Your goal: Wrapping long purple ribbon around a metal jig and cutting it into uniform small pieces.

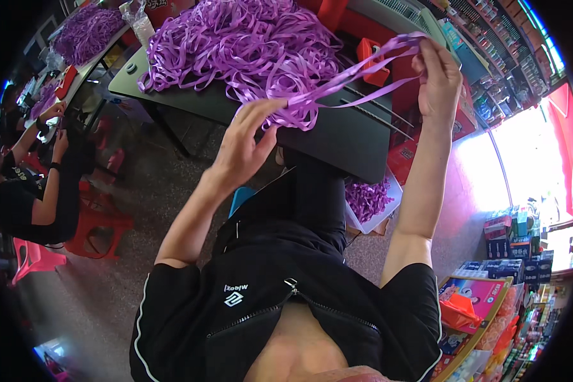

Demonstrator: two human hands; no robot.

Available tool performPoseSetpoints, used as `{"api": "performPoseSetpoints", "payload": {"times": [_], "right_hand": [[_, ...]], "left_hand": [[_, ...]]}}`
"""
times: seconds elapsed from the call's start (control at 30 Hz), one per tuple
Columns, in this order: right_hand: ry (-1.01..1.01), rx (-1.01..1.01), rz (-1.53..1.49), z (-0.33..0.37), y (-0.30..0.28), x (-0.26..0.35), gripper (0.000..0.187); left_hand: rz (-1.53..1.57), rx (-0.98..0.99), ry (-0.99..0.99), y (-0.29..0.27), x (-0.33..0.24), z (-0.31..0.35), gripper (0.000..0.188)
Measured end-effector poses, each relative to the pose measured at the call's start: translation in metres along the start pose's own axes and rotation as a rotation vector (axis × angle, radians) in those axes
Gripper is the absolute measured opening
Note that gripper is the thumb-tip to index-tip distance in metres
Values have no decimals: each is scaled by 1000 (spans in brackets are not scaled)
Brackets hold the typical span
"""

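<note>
A big heap of purple ribbon (242, 41) lies on a dark table (350, 137) in front of me. My left hand (245, 143) pinches one end of a few purple ribbon strands (356, 79) near the heap's front edge. My right hand (438, 76) is raised higher and to the right, its fingers closed on the other end of the same strands, which stretch taut between both hands above the table.
A white box of purple ribbon (368, 200) sits under the table by my knee. At the left a person in black (25, 191) works on a red stool beside another table with purple ribbon (86, 32). Shelves of packaged goods (503, 254) stand at right.
</note>
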State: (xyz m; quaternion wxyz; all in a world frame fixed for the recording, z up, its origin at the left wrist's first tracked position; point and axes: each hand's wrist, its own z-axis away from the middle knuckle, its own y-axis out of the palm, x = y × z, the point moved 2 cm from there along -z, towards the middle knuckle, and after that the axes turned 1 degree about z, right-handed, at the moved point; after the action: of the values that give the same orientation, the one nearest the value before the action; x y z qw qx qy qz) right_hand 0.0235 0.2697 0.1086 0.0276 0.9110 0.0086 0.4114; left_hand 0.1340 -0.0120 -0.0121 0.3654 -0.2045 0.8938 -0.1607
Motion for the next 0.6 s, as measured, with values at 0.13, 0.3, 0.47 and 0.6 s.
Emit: {"api": "performPoseSetpoints", "payload": {"times": [0.13,0.3,0.47,0.6], "right_hand": [[-125,-196,-199,-7,-18,13,19],[-32,-147,-217,-3,-28,20,20],[46,-58,-361,-2,-39,20,21],[26,-47,-369,-2,-45,25,22]], "left_hand": [[-110,123,14,9,18,-15,53],[-134,173,33,36,35,-25,48],[-249,193,158,55,43,-46,44],[-329,230,262,57,39,-75,43]]}}
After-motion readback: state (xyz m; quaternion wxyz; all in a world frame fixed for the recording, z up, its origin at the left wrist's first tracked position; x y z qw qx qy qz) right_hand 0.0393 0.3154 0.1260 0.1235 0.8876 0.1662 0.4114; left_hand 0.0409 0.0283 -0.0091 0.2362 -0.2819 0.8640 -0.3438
